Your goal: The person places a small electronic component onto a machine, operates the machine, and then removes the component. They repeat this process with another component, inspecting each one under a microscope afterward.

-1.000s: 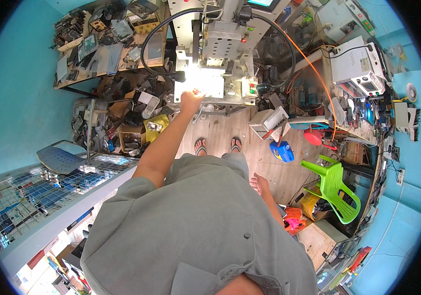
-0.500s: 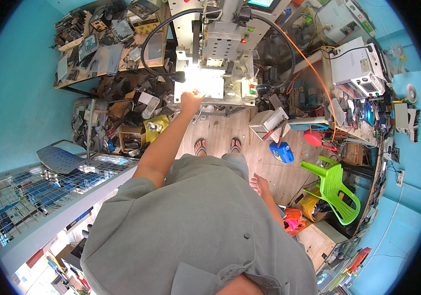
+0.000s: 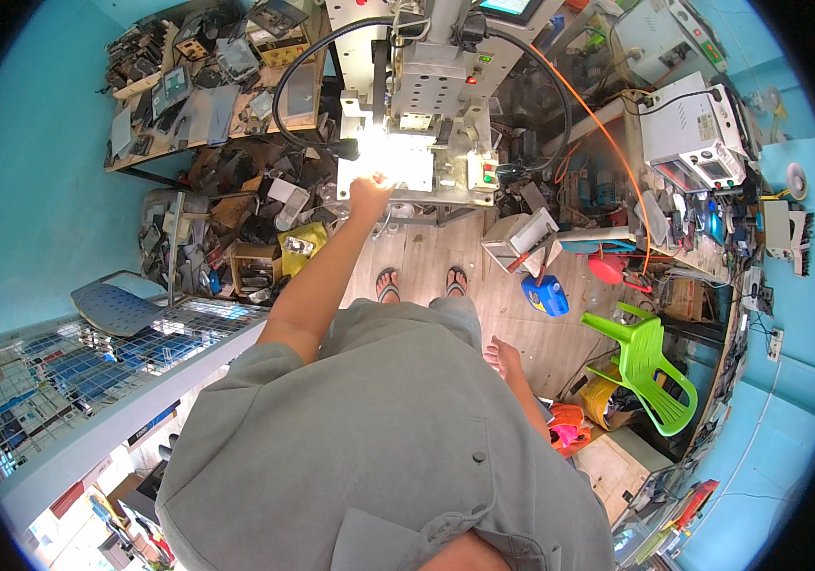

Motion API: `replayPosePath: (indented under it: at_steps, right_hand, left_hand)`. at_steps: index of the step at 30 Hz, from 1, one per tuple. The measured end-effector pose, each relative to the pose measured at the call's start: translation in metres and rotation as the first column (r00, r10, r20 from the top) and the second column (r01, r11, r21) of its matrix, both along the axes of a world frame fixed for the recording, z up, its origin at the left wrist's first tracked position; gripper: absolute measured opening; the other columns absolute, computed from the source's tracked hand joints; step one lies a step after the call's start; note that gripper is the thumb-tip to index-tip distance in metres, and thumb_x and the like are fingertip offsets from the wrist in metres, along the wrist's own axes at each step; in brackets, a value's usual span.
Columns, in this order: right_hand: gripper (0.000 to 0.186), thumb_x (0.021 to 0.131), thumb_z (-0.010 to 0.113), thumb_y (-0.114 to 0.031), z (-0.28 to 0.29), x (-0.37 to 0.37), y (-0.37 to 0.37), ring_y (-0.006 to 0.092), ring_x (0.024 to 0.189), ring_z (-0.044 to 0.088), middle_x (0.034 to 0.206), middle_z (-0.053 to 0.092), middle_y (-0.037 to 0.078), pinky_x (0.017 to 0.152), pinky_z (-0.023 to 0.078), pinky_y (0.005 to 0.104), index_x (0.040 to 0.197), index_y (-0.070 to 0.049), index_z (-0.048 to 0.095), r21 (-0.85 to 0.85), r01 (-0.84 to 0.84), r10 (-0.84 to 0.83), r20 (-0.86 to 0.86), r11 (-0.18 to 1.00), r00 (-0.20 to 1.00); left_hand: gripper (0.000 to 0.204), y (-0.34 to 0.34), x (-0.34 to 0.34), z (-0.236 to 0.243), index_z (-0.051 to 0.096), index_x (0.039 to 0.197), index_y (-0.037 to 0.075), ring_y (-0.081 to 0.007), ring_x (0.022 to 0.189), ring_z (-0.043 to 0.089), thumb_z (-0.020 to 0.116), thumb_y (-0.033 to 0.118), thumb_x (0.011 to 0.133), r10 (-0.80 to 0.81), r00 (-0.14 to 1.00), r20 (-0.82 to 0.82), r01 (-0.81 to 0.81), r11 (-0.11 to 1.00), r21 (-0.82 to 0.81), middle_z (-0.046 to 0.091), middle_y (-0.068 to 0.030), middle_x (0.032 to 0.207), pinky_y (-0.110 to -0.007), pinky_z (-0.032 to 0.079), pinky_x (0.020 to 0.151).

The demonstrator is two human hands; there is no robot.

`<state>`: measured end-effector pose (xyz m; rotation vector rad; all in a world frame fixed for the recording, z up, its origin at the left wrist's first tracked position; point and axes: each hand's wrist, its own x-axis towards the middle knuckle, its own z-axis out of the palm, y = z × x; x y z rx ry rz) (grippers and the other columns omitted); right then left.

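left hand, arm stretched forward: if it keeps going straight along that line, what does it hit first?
Probably the brightly lit plate on the grey metal bench machine. The left hand is already at its lower edge; glare hides whether they touch.

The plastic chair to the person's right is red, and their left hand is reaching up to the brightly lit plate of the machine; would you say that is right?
Not quite: the head view shows the plastic chair is bright green, not red. The rest holds: it stands to the person's right, and the left hand reaches to the brightly lit plate of the machine.
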<state>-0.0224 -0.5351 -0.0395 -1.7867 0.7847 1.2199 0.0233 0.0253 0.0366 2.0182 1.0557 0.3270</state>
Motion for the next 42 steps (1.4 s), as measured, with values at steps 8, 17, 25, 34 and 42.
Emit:
replayPosePath:
  at_steps: [8,17,25,34,42]
  right_hand:
    - [0.063,0.103,0.063,-0.052,0.011,0.001,0.008,0.0301,0.121,0.068,0.138,0.07,0.014,0.107,0.044,0.0498,0.139,0.001,0.064,-0.017,-0.006,0.006,0.023,1.0,1.0]
    - [0.061,0.104,0.066,-0.048,0.009,0.003,0.006,0.0341,0.118,0.067,0.135,0.067,0.018,0.098,0.053,0.0555,0.143,-0.001,0.061,0.015,-0.011,0.011,0.032,1.0,0.999]
    - [0.06,0.104,0.066,-0.047,0.004,0.002,0.005,0.0326,0.117,0.067,0.133,0.068,0.016,0.096,0.054,0.0537,0.141,-0.001,0.062,0.003,0.008,-0.008,0.016,1.0,1.0]
    - [0.058,0.104,0.066,-0.045,0.009,0.002,0.01,0.0318,0.115,0.067,0.132,0.068,0.015,0.095,0.055,0.0522,0.141,-0.001,0.062,-0.014,0.007,-0.007,0.01,1.0,1.0]
    - [0.06,0.104,0.066,-0.046,0.008,0.005,0.01,0.0321,0.117,0.067,0.134,0.067,0.016,0.096,0.054,0.0529,0.143,-0.001,0.06,-0.01,-0.011,0.011,-0.003,1.0,1.0]
  left_hand:
    - [0.043,0.002,-0.001,-0.002,0.073,0.09,0.002,-0.0197,0.07,0.069,0.091,0.038,0.077,-0.001,1.0,-0.001,0.001,1.0,0.001,0.072,-0.0083,0.075,-0.037,0.055,0.068]
    - [0.046,0.007,0.001,-0.022,0.074,0.087,0.0,-0.0214,0.071,0.071,0.093,0.04,0.076,-0.004,1.0,-0.02,0.005,0.998,0.055,0.074,-0.01,0.077,-0.037,0.056,0.07]
    - [0.044,0.002,0.002,-0.004,0.074,0.082,0.0,-0.0236,0.069,0.072,0.092,0.039,0.077,-0.003,0.999,-0.038,0.004,1.0,0.024,0.075,-0.0107,0.076,-0.038,0.056,0.068]
    - [0.041,0.002,0.001,-0.008,0.074,0.075,0.0,-0.023,0.065,0.072,0.092,0.037,0.077,0.008,1.0,0.026,-0.009,0.999,0.031,0.074,-0.01,0.071,-0.038,0.055,0.065]
    - [0.041,0.007,0.001,-0.017,0.075,0.078,0.0,-0.0221,0.067,0.072,0.089,0.038,0.079,-0.017,1.0,0.018,0.016,0.998,0.053,0.075,-0.0097,0.074,-0.037,0.055,0.066]
